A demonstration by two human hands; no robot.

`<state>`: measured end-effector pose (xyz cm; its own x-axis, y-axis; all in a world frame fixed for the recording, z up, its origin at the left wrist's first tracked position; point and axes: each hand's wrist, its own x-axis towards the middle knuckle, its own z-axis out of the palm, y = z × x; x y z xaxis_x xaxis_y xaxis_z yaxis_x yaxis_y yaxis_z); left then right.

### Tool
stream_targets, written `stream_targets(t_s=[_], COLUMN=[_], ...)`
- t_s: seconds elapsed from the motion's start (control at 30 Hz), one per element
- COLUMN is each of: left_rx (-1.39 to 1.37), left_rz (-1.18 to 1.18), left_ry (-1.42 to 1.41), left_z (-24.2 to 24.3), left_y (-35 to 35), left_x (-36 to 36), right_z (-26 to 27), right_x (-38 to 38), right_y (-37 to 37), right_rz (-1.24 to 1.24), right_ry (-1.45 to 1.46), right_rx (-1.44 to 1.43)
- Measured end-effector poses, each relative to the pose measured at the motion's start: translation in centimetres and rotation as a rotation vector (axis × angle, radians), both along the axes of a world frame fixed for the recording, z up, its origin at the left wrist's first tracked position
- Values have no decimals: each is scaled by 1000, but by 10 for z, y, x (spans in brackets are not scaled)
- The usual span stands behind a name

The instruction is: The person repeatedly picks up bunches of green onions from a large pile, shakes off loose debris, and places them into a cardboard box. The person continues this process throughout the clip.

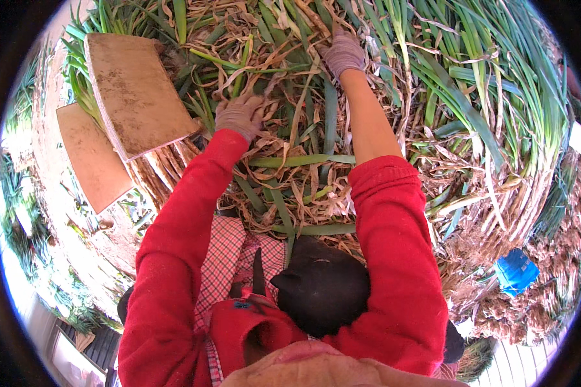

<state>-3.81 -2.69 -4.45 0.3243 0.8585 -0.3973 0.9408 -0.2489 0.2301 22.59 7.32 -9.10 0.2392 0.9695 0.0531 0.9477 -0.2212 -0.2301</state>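
Both my hands wear thin, pale knit gloves. My left hand [239,115] lies with spread fingers on a heap of dry, brown leaf scraps [314,193] mixed with green leaves. Farther out, my right hand [344,52] reaches into the leaves near a pale stalk; its fingertips are partly hidden, and whether it grips anything cannot be told. To its right lie long green onions [465,92] with green tops and pale, rooted lower ends.
At the left, a brown board [135,92] rests over pale stalks, with a second board [94,157] beside it. A blue item [516,272] lies among rooted bundles [523,309] at the lower right. More green onions lie at the far left.
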Motion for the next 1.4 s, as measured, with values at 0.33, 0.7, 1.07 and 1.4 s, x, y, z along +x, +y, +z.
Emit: stream_targets(t_s=[0.33,0.7,1.07,1.4], left_rx=[-394,-330,-422,-625], left_rz=[-435,-45,466,956], left_ry=[140,26,7,-295], left_z=[30,9,-21,-14], left_y=[24,26,36,37], left_x=[110,28,117,108], right_z=[76,12,50,74], right_x=[69,101,24,-29], right_y=[-51,-176,-223,-294], right_rz=[-149,-538,-583,-715], right_ry=[1184,1888,2123,2441], right_rx=[-64,-265,-453,-334])
